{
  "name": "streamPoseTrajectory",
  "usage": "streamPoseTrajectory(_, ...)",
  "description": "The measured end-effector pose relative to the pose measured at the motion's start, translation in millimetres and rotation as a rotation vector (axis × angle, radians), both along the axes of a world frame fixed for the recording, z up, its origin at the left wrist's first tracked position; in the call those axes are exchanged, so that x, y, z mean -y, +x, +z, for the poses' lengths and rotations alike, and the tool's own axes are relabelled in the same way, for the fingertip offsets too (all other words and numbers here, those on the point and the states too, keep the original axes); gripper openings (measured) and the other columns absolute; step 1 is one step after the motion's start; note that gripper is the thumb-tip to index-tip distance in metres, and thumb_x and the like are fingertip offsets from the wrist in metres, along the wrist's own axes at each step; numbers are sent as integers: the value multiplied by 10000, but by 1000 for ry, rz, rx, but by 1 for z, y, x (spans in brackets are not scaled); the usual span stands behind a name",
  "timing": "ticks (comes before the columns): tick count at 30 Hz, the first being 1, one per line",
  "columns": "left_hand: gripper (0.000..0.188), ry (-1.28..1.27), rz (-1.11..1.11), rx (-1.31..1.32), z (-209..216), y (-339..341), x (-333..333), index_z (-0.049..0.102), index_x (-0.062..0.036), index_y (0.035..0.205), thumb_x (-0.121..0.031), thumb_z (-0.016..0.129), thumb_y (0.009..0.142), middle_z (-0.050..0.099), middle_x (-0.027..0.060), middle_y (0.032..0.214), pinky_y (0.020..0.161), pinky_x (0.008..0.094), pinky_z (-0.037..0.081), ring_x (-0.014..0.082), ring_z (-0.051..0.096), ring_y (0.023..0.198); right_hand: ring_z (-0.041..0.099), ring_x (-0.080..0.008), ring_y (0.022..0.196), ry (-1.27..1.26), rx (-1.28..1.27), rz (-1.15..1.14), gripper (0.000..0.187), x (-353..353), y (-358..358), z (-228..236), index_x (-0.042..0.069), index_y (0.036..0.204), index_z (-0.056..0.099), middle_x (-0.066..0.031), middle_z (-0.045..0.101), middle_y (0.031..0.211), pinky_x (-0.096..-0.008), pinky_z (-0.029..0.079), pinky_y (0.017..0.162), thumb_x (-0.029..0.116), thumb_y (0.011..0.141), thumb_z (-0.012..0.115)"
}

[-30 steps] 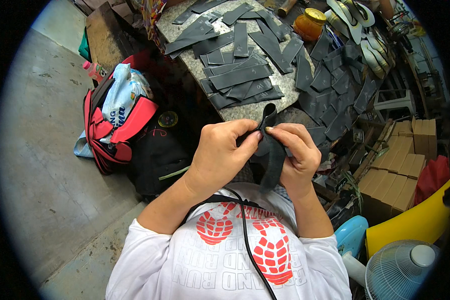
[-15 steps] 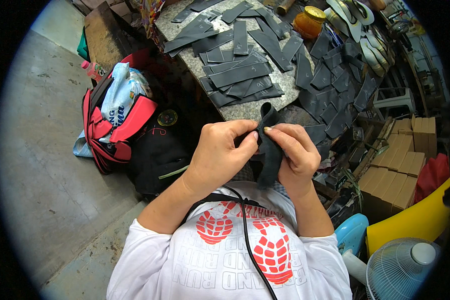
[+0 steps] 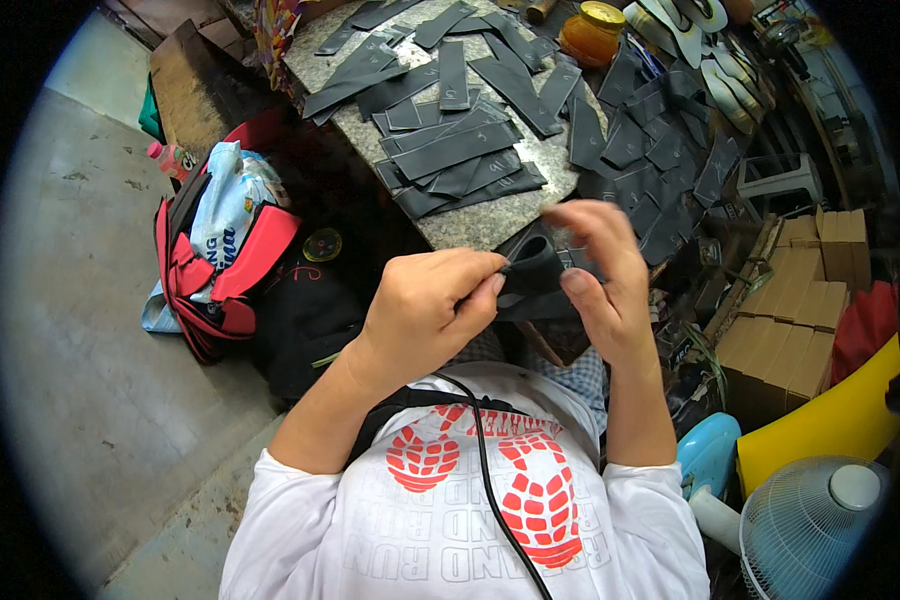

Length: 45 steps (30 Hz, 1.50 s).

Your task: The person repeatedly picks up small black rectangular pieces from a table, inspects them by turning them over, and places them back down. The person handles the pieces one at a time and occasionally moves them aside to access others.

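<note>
Between thumb and fingers, my left hand (image 3: 435,290) pinches one end of a black strip (image 3: 532,270), which curls into a loop at its upper part. The strip's lower part spreads to the right, below my right hand. My right hand (image 3: 610,275) is beside the loop with its fingers apart, the upper fingers blurred by motion; its thumb is close to the strip's right edge. Beyond my hands, many flat black strips (image 3: 455,150) with pale marks lie piled on a speckled stone tabletop (image 3: 470,232).
An orange jar with a yellow lid (image 3: 592,35) stands at the back. Pale sandals (image 3: 735,90) lie at the far right. Cardboard boxes (image 3: 790,320) and a fan (image 3: 820,530) are on the right. A black bag (image 3: 300,310) and red straps (image 3: 260,250) are at left.
My right hand has let go of the strip and opened, moving slightly right and up. The strip has swung from hanging down to spreading rightward. The view has shifted slightly.
</note>
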<state>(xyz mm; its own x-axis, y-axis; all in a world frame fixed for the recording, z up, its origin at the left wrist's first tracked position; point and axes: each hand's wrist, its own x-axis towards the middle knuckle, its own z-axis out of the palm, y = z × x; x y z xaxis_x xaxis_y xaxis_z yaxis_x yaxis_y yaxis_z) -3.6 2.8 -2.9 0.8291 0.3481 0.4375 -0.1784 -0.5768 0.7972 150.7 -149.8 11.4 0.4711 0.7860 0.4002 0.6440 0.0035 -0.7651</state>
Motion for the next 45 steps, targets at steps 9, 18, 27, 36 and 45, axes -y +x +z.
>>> streamPoseTrajectory(9,62,-106,20,-41,2,4,12,658,23,875,-18,663,829,624,143,692,529,359,487,278,624,568,549,-174,623,-64,-200,-42,134,-1,-9,-16,-23,903,651,-57,585,720,-295,427,578,105,909,692)
streamPoseTrajectory(18,204,-819,-210,-408,4,4,-3,662,43,1051,-141,600,986,696,102,759,513,244,540,136,674,577,597,-41,676,-143,-840,78,158,3,-1,-9,-13,957,699,0,688,807,-188,451,605,44,823,762)
streamPoseTrajectory(27,271,-1142,-350,-499,-4,-12,-34,602,62,1170,-151,548,1011,721,146,895,561,261,568,166,704,650,600,-44,735,-66,-823,-96,314,-5,23,-15,7,1119,668,-5,687,882,-194,461,639,48,827,776)
streamPoseTrajectory(36,166,-955,-165,-474,21,-16,-31,654,27,1025,-105,675,927,680,41,811,501,207,518,78,629,618,666,-266,970,-71,15,127,485,10,20,-1,53,1121,712,-117,649,1081,-322,527,852,-82,658,758)
streamPoseTrajectory(45,87,-1036,-227,-272,16,5,-16,612,-55,912,-97,683,940,564,-77,812,578,163,345,-17,462,718,649,-144,668,411,-1011,-174,249,20,35,-13,30,1187,556,-73,645,903,-269,533,528,71,947,608)
